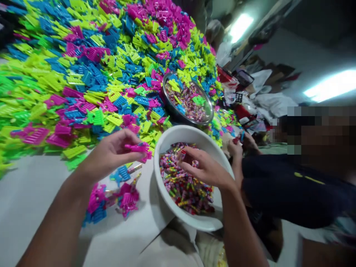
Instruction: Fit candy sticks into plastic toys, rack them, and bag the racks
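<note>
My left hand pinches a pink slotted plastic piece between thumb and fingers, just left of a white bowl. Inside the bowl lie many small printed tubes, pink, yellow and red. Over them is my right hand, its thumb and forefinger closed on a small tube with a red end. On the white table below my left hand sit several pink and blue pieces, among them a pink one and a blue one, some with tubes sticking out.
A large heap of yellow, green, blue and pink plastic pieces covers the back of the table. A metal bowl of tubes rests against it. At the right, a co-worker in a dark shirt holds something small near the white bowl.
</note>
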`<state>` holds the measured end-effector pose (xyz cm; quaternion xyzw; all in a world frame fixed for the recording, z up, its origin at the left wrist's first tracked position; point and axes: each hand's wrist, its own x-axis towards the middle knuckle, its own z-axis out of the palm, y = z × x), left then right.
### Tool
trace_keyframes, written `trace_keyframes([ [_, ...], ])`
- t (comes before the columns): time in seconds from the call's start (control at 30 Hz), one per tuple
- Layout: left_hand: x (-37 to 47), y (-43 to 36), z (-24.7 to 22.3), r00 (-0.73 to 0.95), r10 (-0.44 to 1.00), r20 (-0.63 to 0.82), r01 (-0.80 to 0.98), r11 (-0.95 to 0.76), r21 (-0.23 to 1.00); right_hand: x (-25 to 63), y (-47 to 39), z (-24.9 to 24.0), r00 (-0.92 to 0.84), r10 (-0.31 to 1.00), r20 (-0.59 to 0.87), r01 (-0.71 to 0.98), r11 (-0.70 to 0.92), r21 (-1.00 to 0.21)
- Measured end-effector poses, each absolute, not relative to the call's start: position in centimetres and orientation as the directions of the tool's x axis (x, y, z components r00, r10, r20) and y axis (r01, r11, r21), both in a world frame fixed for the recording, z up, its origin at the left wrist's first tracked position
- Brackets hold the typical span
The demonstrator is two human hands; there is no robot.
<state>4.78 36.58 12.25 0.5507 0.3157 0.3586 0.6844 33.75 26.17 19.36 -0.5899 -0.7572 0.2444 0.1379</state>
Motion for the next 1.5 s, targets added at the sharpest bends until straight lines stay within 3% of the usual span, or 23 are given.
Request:
trace_keyframes([
  [0.1, 6.5, 35.8, 12.4, 0.543, 0.836, -0.074, -0.180, 0.202, 0.963, 33.0, 26.0, 19.5, -0.268, 0.963, 0.012, 0.776, 0.224, -0.590],
  [0.23, 7.5, 35.1, 12.6, 0.587, 0.806, -0.083, -0.216, 0.255, 0.943, 32.2, 25.8, 18.9, -0.262, 0.965, -0.023, 0.751, 0.189, -0.633],
  [0.37, 7.6, 35.0, 12.7, 0.625, 0.779, -0.048, -0.236, 0.247, 0.940, 31.2, 25.5, 18.4, -0.193, 0.980, 0.038, 0.730, 0.169, -0.662],
  [0.5, 7.8, 35.0, 12.3, 0.560, 0.828, -0.032, -0.317, 0.250, 0.915, 30.0, 25.3, 17.9, -0.139, 0.987, 0.084, 0.699, 0.158, -0.697],
  [0.73, 9.0, 34.8, 11.9, 0.450, 0.892, -0.041, -0.270, 0.179, 0.946, 29.2, 25.9, 16.7, -0.145, 0.945, 0.292, 0.794, 0.287, -0.536],
  [0.83, 9.3, 34.4, 12.3, 0.437, 0.899, -0.036, -0.212, 0.142, 0.967, 29.3, 25.9, 16.6, -0.176, 0.935, 0.308, 0.838, 0.306, -0.451],
  [1.03, 9.6, 33.8, 12.5, 0.420, 0.907, 0.029, -0.143, 0.035, 0.989, 29.4, 25.8, 16.6, -0.174, 0.922, 0.344, 0.865, 0.311, -0.395],
  [1.27, 10.6, 33.1, 12.6, 0.354, 0.925, 0.139, -0.163, -0.085, 0.983, 28.9, 25.8, 16.0, -0.197, 0.907, 0.373, 0.924, 0.299, -0.238],
  [1.37, 10.4, 33.2, 12.9, 0.360, 0.917, 0.169, -0.179, -0.110, 0.978, 29.0, 25.7, 16.2, -0.176, 0.909, 0.377, 0.916, 0.291, -0.275],
  [1.5, 9.4, 34.0, 12.8, 0.490, 0.863, 0.123, -0.230, -0.008, 0.973, 29.3, 25.7, 17.0, -0.175, 0.929, 0.325, 0.854, 0.308, -0.420],
])
